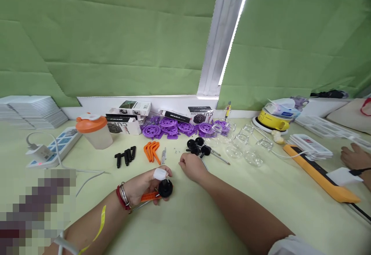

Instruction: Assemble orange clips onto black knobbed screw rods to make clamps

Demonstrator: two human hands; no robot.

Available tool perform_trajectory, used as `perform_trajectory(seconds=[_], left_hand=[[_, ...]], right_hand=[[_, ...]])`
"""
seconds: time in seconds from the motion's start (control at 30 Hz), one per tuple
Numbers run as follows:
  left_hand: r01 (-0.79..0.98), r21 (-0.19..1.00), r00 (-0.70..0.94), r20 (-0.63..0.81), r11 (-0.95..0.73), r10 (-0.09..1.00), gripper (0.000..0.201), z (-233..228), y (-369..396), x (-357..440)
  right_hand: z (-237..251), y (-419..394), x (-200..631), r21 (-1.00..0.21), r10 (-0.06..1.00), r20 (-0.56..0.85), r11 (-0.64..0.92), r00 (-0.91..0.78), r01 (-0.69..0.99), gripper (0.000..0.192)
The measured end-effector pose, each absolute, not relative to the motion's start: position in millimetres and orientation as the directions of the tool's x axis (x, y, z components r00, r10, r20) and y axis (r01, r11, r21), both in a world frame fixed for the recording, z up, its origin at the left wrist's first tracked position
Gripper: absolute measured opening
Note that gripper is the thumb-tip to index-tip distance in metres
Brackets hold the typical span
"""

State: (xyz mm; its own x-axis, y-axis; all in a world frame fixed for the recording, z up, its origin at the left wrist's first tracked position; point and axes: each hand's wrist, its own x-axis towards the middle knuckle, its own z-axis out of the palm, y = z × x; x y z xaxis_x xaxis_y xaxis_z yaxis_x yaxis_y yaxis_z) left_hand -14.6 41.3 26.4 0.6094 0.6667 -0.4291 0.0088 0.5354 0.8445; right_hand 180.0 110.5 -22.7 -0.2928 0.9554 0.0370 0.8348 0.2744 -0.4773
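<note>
My left hand (142, 187), with a white wrap on one digit, is closed around a black round-headed part (165, 188). An orange plastic piece (150, 196) and a thin metal rod (142, 205) stick out from the same grip. My right hand (193, 167) rests curled on the table, fingertips pinched together; what they hold, if anything, is hidden. Just beyond it lie several black round-headed parts with metal rods (205, 150). Between the hands and the boxes are angled orange pieces (151, 152), metal screws (164, 156) and tiny bits (176, 150).
Purple wheel-shaped parts (185, 128) and cup holder boxes (123, 127) line the back. Black T-shaped pieces (125, 156) and an orange-lidded cup (94, 131) stand left. Clear plastic parts (240, 143), a yellow pot (272, 120) and an orange power strip (319, 174) lie right, near another person's hand (356, 156).
</note>
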Motion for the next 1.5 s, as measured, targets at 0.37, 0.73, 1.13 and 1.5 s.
perform_trajectory(seconds=[0.37,0.73,1.13,1.5], left_hand=[[-0.003,0.841,0.575,-0.441,0.541,0.689,0.041,22,42,-16],[0.023,0.857,0.569,-0.435,0.515,0.698,0.029,25,41,-11],[0.053,0.870,0.555,-0.434,0.491,0.709,0.033,25,41,-9],[0.091,0.863,0.531,-0.464,0.497,0.709,0.045,33,40,-6]], right_hand=[[7,84,186,-0.992,0.742,-0.088,-0.123,-0.665,-0.006,0.027],[11,76,174,-0.996,0.750,0.063,0.009,-0.659,-0.085,0.017],[12,73,169,-0.992,0.733,0.130,0.094,-0.668,-0.090,0.018],[5,74,170,-0.993,0.707,0.115,0.056,-0.697,-0.106,0.022]])
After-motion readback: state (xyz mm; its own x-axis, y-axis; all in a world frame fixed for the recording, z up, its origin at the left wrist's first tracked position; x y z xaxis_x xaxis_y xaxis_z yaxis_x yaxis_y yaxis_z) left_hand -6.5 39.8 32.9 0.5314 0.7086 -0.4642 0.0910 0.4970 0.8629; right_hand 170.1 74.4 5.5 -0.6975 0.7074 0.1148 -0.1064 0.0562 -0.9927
